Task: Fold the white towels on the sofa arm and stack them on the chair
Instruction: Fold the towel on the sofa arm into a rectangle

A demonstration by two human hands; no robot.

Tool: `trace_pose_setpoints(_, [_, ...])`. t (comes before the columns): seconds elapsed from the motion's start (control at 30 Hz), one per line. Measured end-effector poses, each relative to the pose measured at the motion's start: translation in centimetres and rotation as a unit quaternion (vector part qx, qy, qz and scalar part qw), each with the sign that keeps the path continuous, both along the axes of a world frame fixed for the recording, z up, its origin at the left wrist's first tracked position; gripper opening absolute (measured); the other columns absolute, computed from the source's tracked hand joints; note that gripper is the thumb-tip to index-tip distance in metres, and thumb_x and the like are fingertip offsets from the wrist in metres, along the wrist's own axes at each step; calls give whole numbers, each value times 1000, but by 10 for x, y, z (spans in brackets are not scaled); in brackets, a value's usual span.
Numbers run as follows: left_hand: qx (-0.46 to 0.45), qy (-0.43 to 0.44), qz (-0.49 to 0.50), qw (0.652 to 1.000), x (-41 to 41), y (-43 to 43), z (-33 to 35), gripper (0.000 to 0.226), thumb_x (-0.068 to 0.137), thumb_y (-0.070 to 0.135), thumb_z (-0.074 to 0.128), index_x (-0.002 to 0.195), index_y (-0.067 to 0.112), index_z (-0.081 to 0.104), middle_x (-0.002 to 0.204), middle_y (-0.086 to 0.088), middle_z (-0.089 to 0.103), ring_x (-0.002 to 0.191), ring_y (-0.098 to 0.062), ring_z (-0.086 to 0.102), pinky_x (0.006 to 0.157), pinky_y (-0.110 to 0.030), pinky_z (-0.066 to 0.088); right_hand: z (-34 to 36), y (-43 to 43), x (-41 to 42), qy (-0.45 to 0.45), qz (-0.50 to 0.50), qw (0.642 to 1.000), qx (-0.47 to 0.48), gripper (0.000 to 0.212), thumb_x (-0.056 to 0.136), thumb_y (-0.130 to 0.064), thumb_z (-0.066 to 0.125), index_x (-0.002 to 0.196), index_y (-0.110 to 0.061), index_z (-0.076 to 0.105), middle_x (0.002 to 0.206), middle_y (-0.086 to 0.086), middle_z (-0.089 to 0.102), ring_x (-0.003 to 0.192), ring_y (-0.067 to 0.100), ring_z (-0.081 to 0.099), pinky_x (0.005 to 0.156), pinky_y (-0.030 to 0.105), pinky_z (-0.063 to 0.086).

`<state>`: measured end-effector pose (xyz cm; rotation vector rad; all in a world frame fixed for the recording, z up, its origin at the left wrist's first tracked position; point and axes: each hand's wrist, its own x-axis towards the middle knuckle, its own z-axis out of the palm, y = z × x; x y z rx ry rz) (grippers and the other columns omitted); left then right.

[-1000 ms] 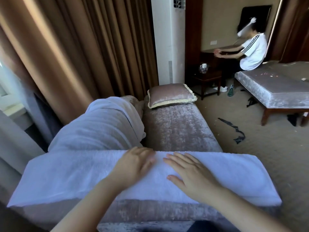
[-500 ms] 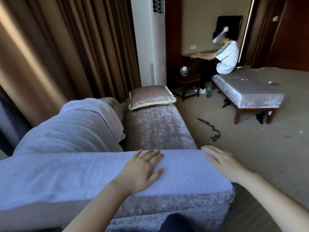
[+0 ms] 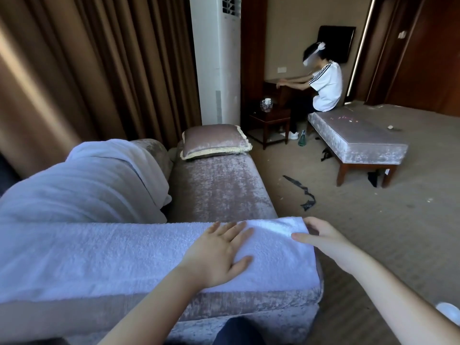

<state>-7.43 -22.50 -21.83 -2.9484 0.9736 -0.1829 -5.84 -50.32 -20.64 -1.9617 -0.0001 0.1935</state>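
Dim room, soft daylight, blurred, warped edges

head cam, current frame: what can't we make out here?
All in the head view:
- white towel: its left end is cut off by the frame edge, so its full length is unknown.
- right hand: unclear whether it pinches the towel end, because the hand itself hides its fingertips.
- items on the side table: too small to name.
- white object at the bottom right corner: cut off by the edge, so it cannot be identified.
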Motion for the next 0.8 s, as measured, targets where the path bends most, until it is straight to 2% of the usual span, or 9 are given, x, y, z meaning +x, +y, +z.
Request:
trace_pose_setpoints(0.1, [-9, -4, -1, 1000, -1, 1, 0, 84, 89, 70, -9, 155, 26, 17, 161, 1, 20, 147, -22, 24, 121, -40, 10, 4, 2, -7, -7, -7, 999, 35, 26, 85, -17, 72, 109, -16, 63, 106, -2, 70, 99, 12, 66, 81, 25, 51])
trace_pose_setpoints(0.2, [-11, -19, -2, 1000, -1, 1, -2, 75, 96, 65, 3, 153, 24, 29, 155, -1, 34, 140, -24, 38, 117, -42, 20, 4, 2, -11, 5, -19, 1000, 7, 22, 89, -28, 68, 106, -16, 61, 103, -4, 67, 94, 10, 64, 78, 24, 47])
trace_pose_setpoints(0.27, [-8, -28, -1, 1000, -1, 1, -3, 71, 99, 63, 8, 151, 22, 35, 152, -2, 40, 136, -24, 44, 114, -43, 25, 3, 0, -11, 21, -23, 999, -23, 35, 90, -39, 64, 91, -4, 58, 89, -1, 56, 81, 13, 53, 72, 30, 37])
trace_pose_setpoints(0.33, [-8, -23, -1, 1000, -2, 1, -3, 71, 99, 63, 9, 151, 22, 34, 153, -2, 38, 137, -24, 43, 115, -42, 24, 4, -2, -11, 33, -38, 998, -24, 53, 91, -45, 61, 93, 7, 57, 87, 1, 45, 80, 16, 43, 69, 32, 31])
trace_pose_setpoints(0.4, [-10, -22, -2, 1000, -1, 1, -2, 71, 98, 63, 8, 152, 23, 32, 154, -1, 36, 140, -23, 39, 116, -41, 22, 4, -3, -11, 33, -47, 998, -22, 58, 89, -49, 62, 96, 9, 58, 87, 2, 46, 78, 16, 44, 65, 28, 33])
trace_pose_setpoints(0.53, [-9, -45, -7, 999, 0, 1, -5, 69, 100, 62, 11, 150, 22, 36, 152, -2, 41, 136, -24, 45, 114, -43, 28, 5, -3, -14, 15, -28, 999, -24, 38, 90, -29, 66, 92, 9, 60, 79, 13, 54, 73, 19, 48, 61, 27, 33])
trace_pose_setpoints(0.6, [-9, -45, -11, 999, 1, 2, -6, 69, 100, 62, 10, 151, 22, 35, 152, -2, 39, 137, -24, 43, 114, -44, 29, 8, -2, -17, -8, -25, 999, -30, 27, 91, -24, 66, 90, 3, 64, 78, 17, 61, 70, 18, 53, 62, 28, 37])
trace_pose_setpoints(0.67, [-10, -41, -14, 999, 1, 2, -5, 70, 99, 62, 9, 151, 21, 35, 153, -3, 38, 138, -25, 43, 114, -45, 29, 10, 0, -16, -42, -21, 997, -61, 28, 92, -24, 63, 89, 3, 60, 71, 14, 55, 66, 20, 48, 62, 31, 32])
trace_pose_setpoints(0.8, [-36, -16, -26, 999, 1, 0, 1, 72, 97, 66, 11, 153, 24, 27, 158, -2, 26, 145, -26, 28, 118, -46, 14, 13, -1, -9, -61, -29, 993, -99, 27, 97, -23, 54, 88, 2, 48, 69, 8, 40, 60, 18, 37, 56, 29, 26])
